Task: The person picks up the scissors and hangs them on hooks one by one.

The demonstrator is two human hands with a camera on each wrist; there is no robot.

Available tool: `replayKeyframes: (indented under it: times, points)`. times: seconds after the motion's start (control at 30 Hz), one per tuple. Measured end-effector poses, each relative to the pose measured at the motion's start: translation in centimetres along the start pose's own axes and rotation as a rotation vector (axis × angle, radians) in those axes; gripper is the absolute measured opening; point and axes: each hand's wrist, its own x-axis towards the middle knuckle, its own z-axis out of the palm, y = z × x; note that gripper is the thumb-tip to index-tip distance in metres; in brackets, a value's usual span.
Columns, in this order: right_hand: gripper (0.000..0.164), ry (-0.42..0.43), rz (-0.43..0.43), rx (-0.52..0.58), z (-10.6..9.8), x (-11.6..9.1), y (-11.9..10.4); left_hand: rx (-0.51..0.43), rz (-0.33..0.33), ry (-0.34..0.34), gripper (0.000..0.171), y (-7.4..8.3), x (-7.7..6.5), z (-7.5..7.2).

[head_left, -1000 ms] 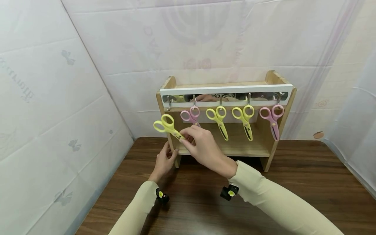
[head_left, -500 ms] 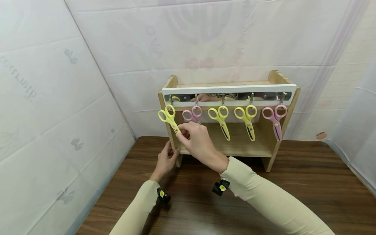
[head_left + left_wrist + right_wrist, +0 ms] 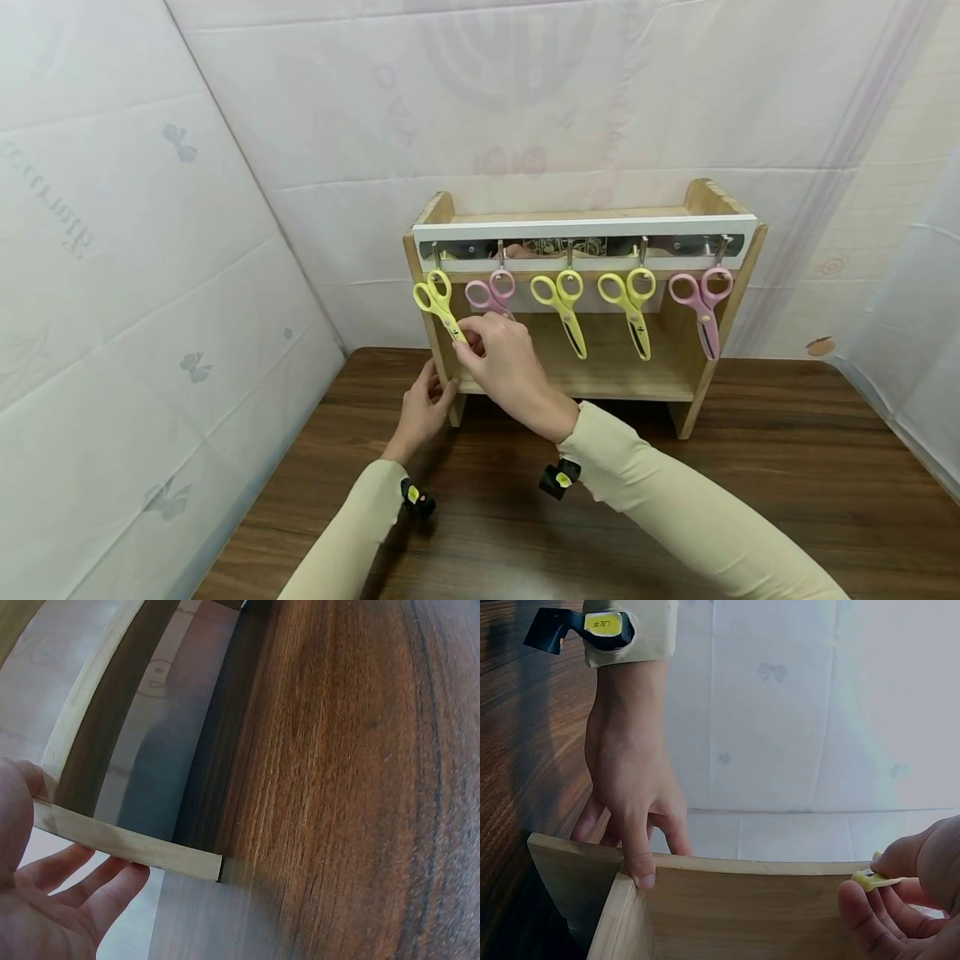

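A pair of yellow scissors is pinched near the blade tip by my right hand, handle loops uppermost. The upper loop lies right at the lower end of the leftmost hook. In the right wrist view, thumb and fingers of the right hand close on the yellow blade end. My left hand holds the lower left side of a small wooden shelf. The left wrist view has its fingers along the outer face of the side panel, thumb on the other side.
Pink scissors, partly behind my right hand, hang on the second hook. Further right hang two yellow scissors and another pink pair. The shelf stands on a dark wooden table before pale sheeted walls.
My right hand has brought the yellow scissors up and slightly right, from in front of the left panel to the leftmost hook. The left hand has stayed on the shelf.
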Motion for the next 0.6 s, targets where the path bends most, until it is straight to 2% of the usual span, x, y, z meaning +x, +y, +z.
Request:
replayKeyframes:
  times: [0.2,0.47,0.6]
  points:
    - [0.013,0.005,0.010,-0.019,0.1,-0.2,0.0,0.000,-0.001,0.000,0.056,0.0,0.0,0.0]
    - [0.017,-0.006,0.064,-0.135,0.2,-0.7,0.0,0.000,0.004,0.007,0.055,0.1,0.0,0.0]
    - [0.018,-0.013,0.088,-0.143,0.7,-1.2,0.1,0.000,0.006,0.002,0.055,0.1,0.0,0.0]
